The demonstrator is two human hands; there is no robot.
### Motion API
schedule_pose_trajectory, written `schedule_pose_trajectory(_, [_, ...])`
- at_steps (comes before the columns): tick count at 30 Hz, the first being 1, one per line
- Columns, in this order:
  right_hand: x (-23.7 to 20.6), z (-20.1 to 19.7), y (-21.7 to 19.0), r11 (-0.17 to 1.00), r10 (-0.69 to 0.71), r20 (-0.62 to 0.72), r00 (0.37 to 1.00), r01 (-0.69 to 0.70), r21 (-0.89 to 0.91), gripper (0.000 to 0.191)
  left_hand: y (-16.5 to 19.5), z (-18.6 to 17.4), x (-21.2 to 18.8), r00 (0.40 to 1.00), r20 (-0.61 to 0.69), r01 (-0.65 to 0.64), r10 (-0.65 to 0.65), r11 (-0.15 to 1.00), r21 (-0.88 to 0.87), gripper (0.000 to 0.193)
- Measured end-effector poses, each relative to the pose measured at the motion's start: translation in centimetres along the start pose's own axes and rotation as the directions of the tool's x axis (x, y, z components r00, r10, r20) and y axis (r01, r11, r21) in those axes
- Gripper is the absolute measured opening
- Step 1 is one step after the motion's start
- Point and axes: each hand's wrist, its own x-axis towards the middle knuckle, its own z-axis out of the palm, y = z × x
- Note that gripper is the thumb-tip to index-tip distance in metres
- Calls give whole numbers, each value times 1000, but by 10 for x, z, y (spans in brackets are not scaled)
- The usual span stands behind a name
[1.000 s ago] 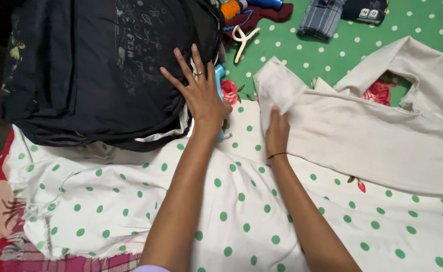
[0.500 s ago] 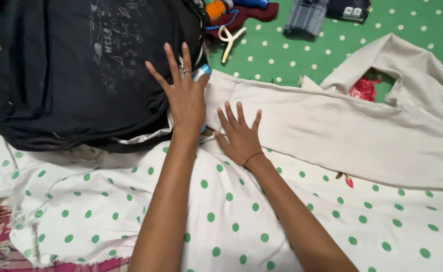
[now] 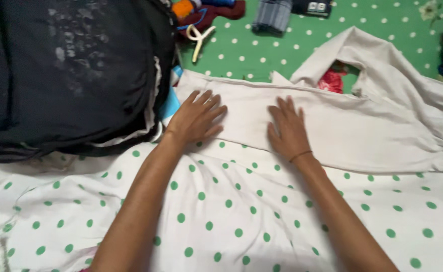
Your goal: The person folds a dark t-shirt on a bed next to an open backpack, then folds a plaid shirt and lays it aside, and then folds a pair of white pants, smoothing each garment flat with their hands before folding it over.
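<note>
Left hand: your fingers lie spread and flat on the cream garment, gripping nothing.
Right hand: open palm presses the same fold.
Garment: stretched across the white dotted sheet, beside the black shirt.

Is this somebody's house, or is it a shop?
Probably a home, maybe a bedroom. Both hands, left hand and right hand, press flat on a cream garment laid over polka-dot sheets, with a dark shirt and a clothes hanger nearby.
</note>
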Motion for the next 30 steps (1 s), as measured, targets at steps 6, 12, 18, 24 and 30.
schedule_pose_trajectory(6, [-53,-75,68,938,278,341,898,-177,-297,96,16,-27,-3,980,184,86,-77,995,-40,74])
schedule_pose_trajectory(12, [-93,-159,121,872,441,523,729,-209,-443,122,50,-57,8,915,398,68,-68,998,15,93])
schedule_pose_trajectory(18, [-121,-173,168,724,610,309,730,-354,-592,125,107,-27,18,973,218,-112,79,983,144,79])
schedule_pose_trajectory(24, [-139,-154,225,691,451,178,875,-215,-690,103,147,17,39,998,18,-62,59,982,180,66])
schedule_pose_trajectory(30, [-149,-174,266,732,206,209,956,-9,-681,87,193,23,60,997,-57,-57,60,997,58,74])
